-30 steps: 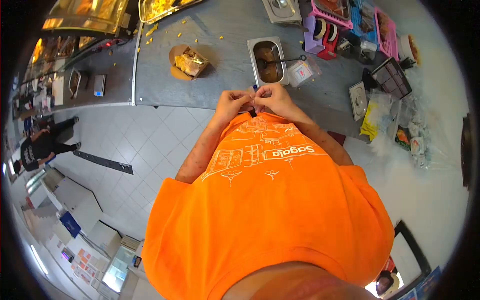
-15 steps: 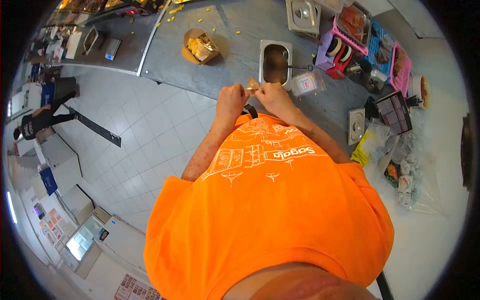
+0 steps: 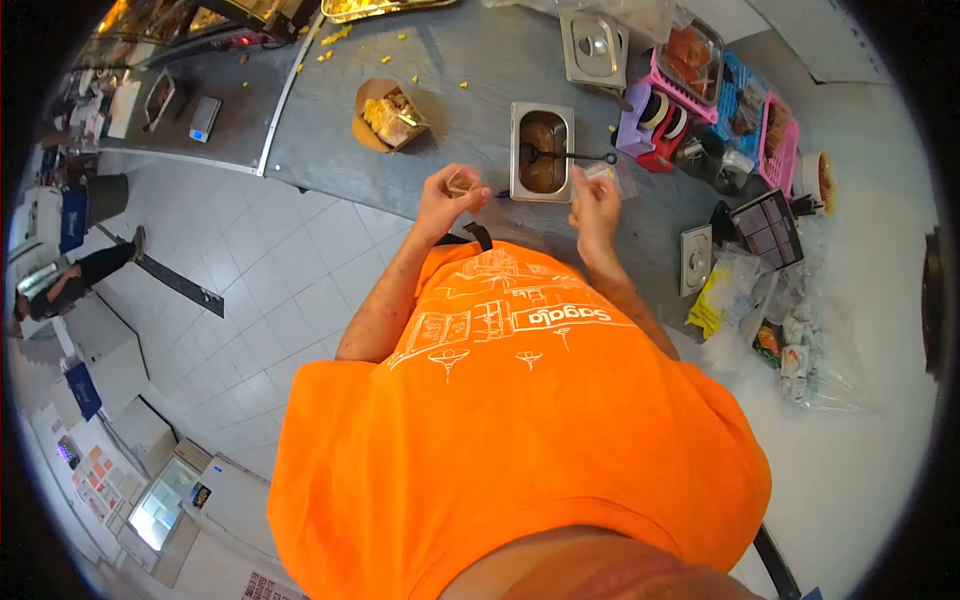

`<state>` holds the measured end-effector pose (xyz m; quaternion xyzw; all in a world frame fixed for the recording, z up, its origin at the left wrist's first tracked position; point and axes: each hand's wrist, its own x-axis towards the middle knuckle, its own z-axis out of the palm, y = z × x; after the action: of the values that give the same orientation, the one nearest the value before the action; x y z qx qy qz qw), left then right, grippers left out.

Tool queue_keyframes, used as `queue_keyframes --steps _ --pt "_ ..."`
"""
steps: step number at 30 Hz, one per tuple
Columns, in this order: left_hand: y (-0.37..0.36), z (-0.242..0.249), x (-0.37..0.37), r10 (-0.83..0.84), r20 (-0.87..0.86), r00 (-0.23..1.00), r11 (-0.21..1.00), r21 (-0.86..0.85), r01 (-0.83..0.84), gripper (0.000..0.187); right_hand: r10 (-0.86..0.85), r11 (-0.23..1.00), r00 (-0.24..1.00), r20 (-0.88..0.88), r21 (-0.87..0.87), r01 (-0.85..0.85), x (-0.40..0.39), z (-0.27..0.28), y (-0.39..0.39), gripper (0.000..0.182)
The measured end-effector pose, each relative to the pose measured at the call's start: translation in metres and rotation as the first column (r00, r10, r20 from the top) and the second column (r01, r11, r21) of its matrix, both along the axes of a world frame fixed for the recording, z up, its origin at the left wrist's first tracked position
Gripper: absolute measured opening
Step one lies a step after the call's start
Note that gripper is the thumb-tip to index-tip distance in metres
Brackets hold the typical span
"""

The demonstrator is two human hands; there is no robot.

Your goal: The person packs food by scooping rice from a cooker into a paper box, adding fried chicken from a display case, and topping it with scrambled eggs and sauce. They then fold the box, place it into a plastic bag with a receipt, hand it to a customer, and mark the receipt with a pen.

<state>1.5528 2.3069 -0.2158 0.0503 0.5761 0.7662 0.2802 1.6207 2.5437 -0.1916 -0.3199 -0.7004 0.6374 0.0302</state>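
Observation:
My left hand (image 3: 450, 205) is closed around a small clear, brownish plastic pouch (image 3: 462, 183) near the counter's front edge. To its right stands a steel pan (image 3: 515, 150) of brown sauce (image 3: 543, 180). A dark ladle (image 3: 575, 156) rests across it, its handle sticking out to the right. My right hand (image 3: 597, 212) is beside the pan, fingers bent together at a clear plastic packet (image 3: 606, 171). The hand covers much of that packet, and I cannot tell what the fingertips pinch. Further left, an open cardboard box (image 3: 366, 128) holds food with yellow pieces on top.
A lidded steel pan (image 3: 592, 45), a purple tape holder (image 3: 633, 125) and a pink basket (image 3: 778, 145) line the right side. Yellow crumbs (image 3: 338, 36) lie around the counter (image 3: 470, 60). A small scale (image 3: 205, 118) sits far left. Another person (image 3: 60, 290) is at the left edge.
My hands were together over the plastic pouch; now they are apart. The left keeps the pouch, and the right has moved to the packet. The ladle now lies further into the pan.

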Motion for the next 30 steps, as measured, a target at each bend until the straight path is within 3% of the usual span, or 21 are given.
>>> queue_keyframes --steps 1,2,4,5,6,7,9,10,12,13,15,16,19,21,22,24,25,27,28,30 --pt "-0.003 -0.003 0.001 0.016 -0.001 1.000 1.000 -0.007 -0.016 0.024 -0.330 0.911 0.936 0.120 -0.220 0.349 0.005 -0.002 0.004 0.024" --pt "-0.006 -0.009 0.000 0.017 0.002 1.000 1.000 -0.002 -0.017 0.024 -0.330 0.912 0.936 0.121 -0.214 0.350 0.000 -0.007 0.008 0.024" --pt "-0.012 -0.025 0.002 -0.064 0.005 0.998 0.992 -0.109 0.064 0.024 -0.296 0.940 0.947 -0.124 -0.215 0.266 -0.023 -0.010 0.014 0.020" --pt "-0.009 -0.030 0.004 -0.067 0.010 0.998 0.992 -0.108 0.068 0.024 -0.178 0.980 0.969 -0.171 -0.114 0.160 -0.030 -0.038 0.026 0.019" --pt "-0.006 -0.033 0.004 -0.110 0.027 0.994 0.984 -0.138 0.112 0.025 -0.181 0.980 0.969 -0.168 -0.111 0.164 -0.031 -0.035 0.028 0.019" --pt "-0.003 -0.034 0.004 -0.151 0.043 0.988 0.973 -0.168 0.157 0.026 0.047 0.994 0.958 -0.284 0.109 -0.016 -0.035 -0.025 0.027 0.018" --pt "0.009 -0.033 0.005 -0.154 0.014 0.988 0.961 -0.231 0.153 0.028 0.496 0.806 0.798 -0.341 0.523 -0.278 -0.038 0.002 0.029 0.015" --pt "0.016 -0.032 0.007 -0.153 -0.013 0.988 0.945 -0.294 0.143 0.030 0.498 0.805 0.798 -0.339 0.524 -0.279 -0.038 0.012 0.032 0.015" --pt "0.028 -0.029 0.010 -0.152 -0.028 0.988 0.926 -0.352 0.133 0.031 0.795 0.473 0.580 -0.177 0.781 -0.409 -0.037 0.022 0.039 0.022" --pt "0.034 -0.028 0.012 -0.154 -0.047 0.987 0.904 -0.410 0.122 0.032 0.795 0.471 0.580 -0.175 0.780 -0.411 -0.037 0.017 0.043 0.022" --pt "0.044 -0.029 0.018 -0.097 -0.124 0.987 0.931 -0.363 0.046 0.032 0.906 0.246 0.423 -0.027 0.846 -0.472 -0.041 0.005 0.050 0.026" --pt "0.047 -0.029 0.019 -0.038 -0.201 0.979 0.950 -0.312 -0.027 0.031 0.907 0.245 0.421 -0.028 0.846 -0.473 -0.038 0.004 0.053 0.026" --pt "0.049 -0.019 0.021 -0.053 -0.235 0.971 0.921 -0.386 -0.043 0.031 0.912 0.261 0.410 -0.011 0.787 -0.559 -0.025 0.005 0.060 0.025" --pt "0.051 -0.022 0.023 -0.046 -0.247 0.968 0.920 -0.388 -0.055 0.030 0.848 0.447 0.508 -0.152 0.719 -0.532 -0.016 0.004 0.062 0.020" --pt "0.052 -0.023 0.024 -0.040 -0.262 0.964 0.918 -0.391 -0.068 0.030 0.849 0.446 0.507 -0.150 0.718 -0.534 -0.011 0.001 0.061 0.020" --pt "0.051 -0.027 0.025 -0.033 -0.238 0.971 0.919 -0.390 -0.064 0.030 0.617 0.733 0.756 -0.220 0.510 -0.450 -0.004 -0.010 0.057 0.014" --pt "0.052 -0.026 0.025 -0.028 -0.217 0.976 0.920 -0.388 -0.060 0.031 0.619 0.733 0.754 -0.221 0.509 -0.452 -0.001 -0.020 0.055 0.014" --pt "0.052 -0.023 0.025 -0.024 -0.226 0.974 0.919 -0.387 -0.068 0.031 0.327 0.941 0.887 -0.325 0.195 -0.275 0.003 -0.035 0.050 0.018" --pt "0.052 -0.021 0.025 -0.021 -0.234 0.972 0.920 -0.385 -0.073 0.031 0.328 0.941 0.887 -0.326 0.193 -0.277 0.004 -0.037 0.050 0.018" --pt "0.052 -0.022 0.025 -0.015 -0.222 0.975 0.926 -0.370 -0.070 0.032 0.045 0.991 0.936 -0.350 -0.105 -0.087 0.007 -0.039 0.049 0.020"
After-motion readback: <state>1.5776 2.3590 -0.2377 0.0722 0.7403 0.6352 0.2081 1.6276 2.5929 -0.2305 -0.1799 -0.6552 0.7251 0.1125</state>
